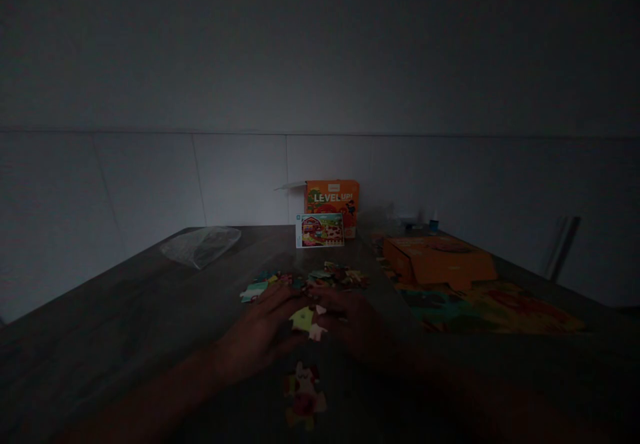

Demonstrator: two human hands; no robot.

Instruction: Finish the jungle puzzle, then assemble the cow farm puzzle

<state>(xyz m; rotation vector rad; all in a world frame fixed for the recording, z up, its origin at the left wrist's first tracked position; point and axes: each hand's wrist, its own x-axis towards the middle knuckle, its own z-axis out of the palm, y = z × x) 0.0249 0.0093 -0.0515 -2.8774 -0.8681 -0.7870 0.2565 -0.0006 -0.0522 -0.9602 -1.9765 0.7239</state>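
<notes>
My left hand (259,327) rests palm down at the near left side of a loose pile of jigsaw puzzle pieces (327,276), its fingers stretched out and apart. Opposite it, my right hand (357,321) reaches in with extended fingers over the near right side of the pile. Between the two hands lie a yellow-green puzzle piece (301,319) and a small pale pink piece (316,332). Closer to me sits a joined group of pieces with a cow's face (304,391). The light is dim, and the fingertips partly blend into the pieces.
Behind the pile a farm picture card (321,231) leans before an upright orange box (333,194). At left is a clear plastic bag (203,244). On the right, an orange carton (440,261) lies on a colourful printed sheet (495,307). A small blue bottle (434,223) stands behind.
</notes>
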